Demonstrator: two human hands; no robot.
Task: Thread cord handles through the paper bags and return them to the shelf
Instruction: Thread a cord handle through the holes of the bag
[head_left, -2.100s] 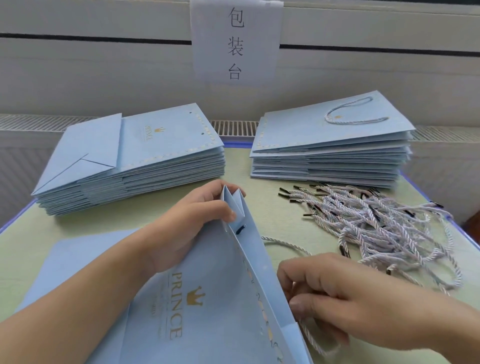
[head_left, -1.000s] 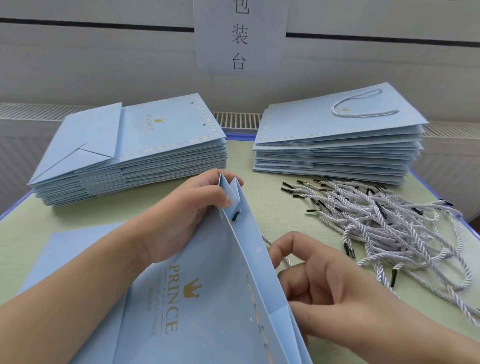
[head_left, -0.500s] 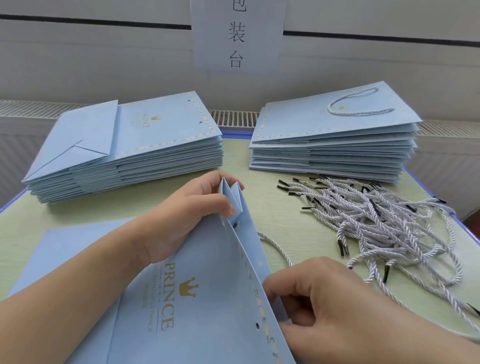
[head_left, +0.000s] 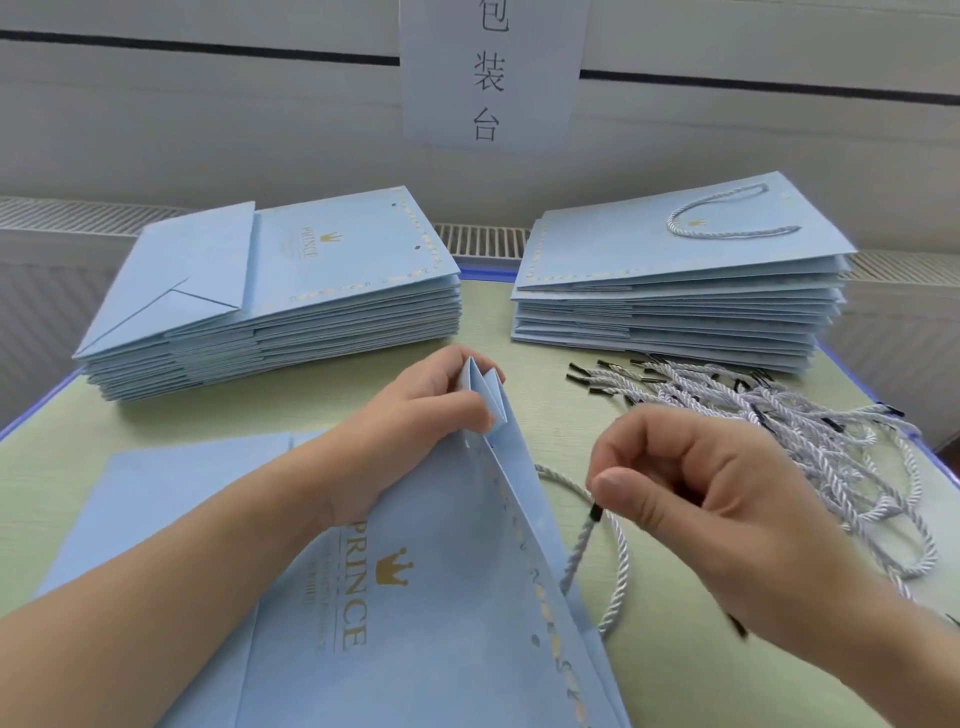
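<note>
I am sitting at a pale green table edged with a blue rim. A white paper sign printed with three black Chinese characters is hanging on the wall straight ahead of me. A thin black stripe is running level across that grey-white wall, passing behind the sign. A ribbed white radiator grille is lying just beyond the table's far edge.

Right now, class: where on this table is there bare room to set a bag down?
Bare table shows between the left stack and right stack, and left of the open bag. The right side is crowded with loose cords.
</note>
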